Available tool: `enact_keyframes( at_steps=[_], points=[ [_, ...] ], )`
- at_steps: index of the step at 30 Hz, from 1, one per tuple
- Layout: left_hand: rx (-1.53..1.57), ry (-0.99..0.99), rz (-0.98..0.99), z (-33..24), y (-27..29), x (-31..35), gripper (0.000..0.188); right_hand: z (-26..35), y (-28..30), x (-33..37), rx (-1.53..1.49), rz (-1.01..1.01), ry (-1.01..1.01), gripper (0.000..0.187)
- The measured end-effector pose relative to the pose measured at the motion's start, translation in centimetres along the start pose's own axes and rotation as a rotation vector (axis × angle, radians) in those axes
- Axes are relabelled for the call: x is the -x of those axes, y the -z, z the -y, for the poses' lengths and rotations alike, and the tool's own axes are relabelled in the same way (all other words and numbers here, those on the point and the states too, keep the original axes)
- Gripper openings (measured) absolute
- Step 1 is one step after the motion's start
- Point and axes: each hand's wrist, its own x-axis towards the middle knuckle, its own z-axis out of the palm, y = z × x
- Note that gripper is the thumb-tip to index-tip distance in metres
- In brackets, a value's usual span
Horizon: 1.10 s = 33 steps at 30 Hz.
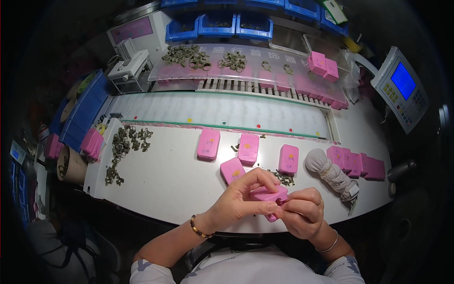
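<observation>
My left hand (239,201) is closed around a pink rubber mold (268,193), fingers on top and thumb along its near side. The mold looks parted, with a gap facing right and a lower pink piece showing under the thumb. My right hand (302,213) pinches at that gap; its fingertips hide whatever is between them. Just beyond my hands lies a pink mold block (232,171). A small pile of dark green pieces (285,179) sits past the fingers, below another pink block (289,159).
More pink blocks (208,143) stand on the white table (165,184). At left lie many green ring-like pieces (124,144). A white cloth-wrapped bundle (326,173) and a row of molds (362,163) are at right. Behind are a glass-topped strip (213,111), a clear shelf (257,54) and a screen panel (402,85).
</observation>
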Motion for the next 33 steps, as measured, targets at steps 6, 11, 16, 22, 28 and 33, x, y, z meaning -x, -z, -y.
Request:
enact_keyframes(
  at_steps=[6, 11, 16, 22, 28, 33],
  points=[
    [-0.113, -0.039, 0.027, 0.2, -0.3, 0.1, 0.026, 0.6, 0.8, -0.7, 0.065, 0.041, -0.077, 0.023],
    [-0.203, -0.114, -0.028, 1.0, -0.9, 0.0, 0.030, 0.3, 0.0, -1.7, -0.210, -0.033, -0.495, 0.037],
    [-0.644, -0.333, -0.223, 2.0, -1.3, 0.0, 0.034, -1.7, -0.4, -2.0, -1.055, -0.081, -1.025, 0.044],
    [-0.306, -0.206, -0.294, 1.9, -0.8, -0.2, 0.030, -1.8, -0.9, -1.5, -0.939, -0.015, -0.953, 0.047],
    [-0.565, -0.302, -0.428, -0.1, 0.1, -0.3, 0.034, -2.4, -1.5, -2.3, -0.933, -0.158, -0.975, 0.056],
    [-1.291, -0.624, -0.414, -0.6, -0.8, -0.9, 0.048, -3.4, -2.8, -3.5, -1.110, -0.234, -1.108, 0.057]
  ],
)
